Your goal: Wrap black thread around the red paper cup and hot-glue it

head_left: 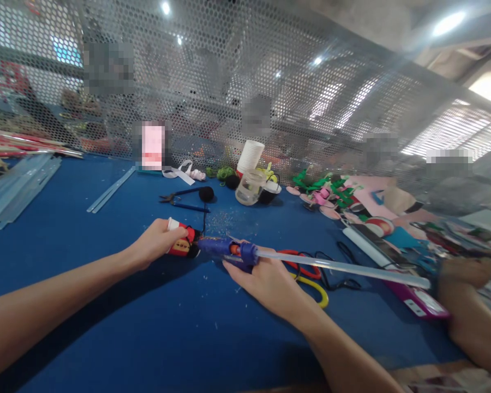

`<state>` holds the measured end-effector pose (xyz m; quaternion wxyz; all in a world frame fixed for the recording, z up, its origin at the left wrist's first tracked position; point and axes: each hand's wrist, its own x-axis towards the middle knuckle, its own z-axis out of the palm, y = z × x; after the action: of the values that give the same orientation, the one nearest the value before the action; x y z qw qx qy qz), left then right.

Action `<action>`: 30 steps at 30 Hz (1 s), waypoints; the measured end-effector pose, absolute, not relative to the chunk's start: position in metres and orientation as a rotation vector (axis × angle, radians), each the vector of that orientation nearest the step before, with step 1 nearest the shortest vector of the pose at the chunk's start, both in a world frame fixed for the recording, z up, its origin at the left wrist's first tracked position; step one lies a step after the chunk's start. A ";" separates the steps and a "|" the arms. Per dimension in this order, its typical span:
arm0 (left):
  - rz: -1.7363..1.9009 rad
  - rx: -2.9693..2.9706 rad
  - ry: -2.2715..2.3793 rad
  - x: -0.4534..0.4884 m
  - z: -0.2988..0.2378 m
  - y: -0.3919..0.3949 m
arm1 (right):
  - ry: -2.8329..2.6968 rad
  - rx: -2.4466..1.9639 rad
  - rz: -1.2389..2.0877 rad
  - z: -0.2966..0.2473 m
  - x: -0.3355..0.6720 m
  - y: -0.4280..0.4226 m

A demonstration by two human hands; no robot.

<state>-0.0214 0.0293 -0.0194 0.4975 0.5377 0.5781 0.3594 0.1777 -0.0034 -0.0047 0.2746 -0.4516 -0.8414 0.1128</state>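
Observation:
My left hand (159,243) is closed around a small cup (181,248) lying on its side, white at its rim and wrapped in red and black, with yellowish marks. A black strand runs up from it to a black yarn ball (207,194). In my right hand (265,281) is a blue hot glue gun (219,246), its nozzle at the black end of the cup. From the gun's back a long clear glue stick (343,266) sticks out to the right. Whether the nozzle touches the cup I cannot tell.
Pliers (184,199) lie beyond my hands. Scissors with a yellow handle (317,289) sit beside my right wrist. Stacked white cups (250,155) and a clear cup (249,188) stand at the back. Glue sticks (18,188) lie left. Another person's hand (466,273) is at right.

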 end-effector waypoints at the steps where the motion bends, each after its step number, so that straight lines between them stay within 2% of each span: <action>1: 0.876 1.295 1.397 -0.021 -0.019 0.029 | -2.265 -1.223 0.293 -0.005 0.178 -0.004; 30: 0.904 1.300 1.398 -0.021 -0.023 0.030 | -2.349 -1.222 0.192 -0.011 0.179 -0.004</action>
<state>-0.0207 0.0303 -0.0226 0.4923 0.5357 0.5760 0.3727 0.1791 -0.0038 -0.0112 0.2412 -0.4468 -0.8586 0.0704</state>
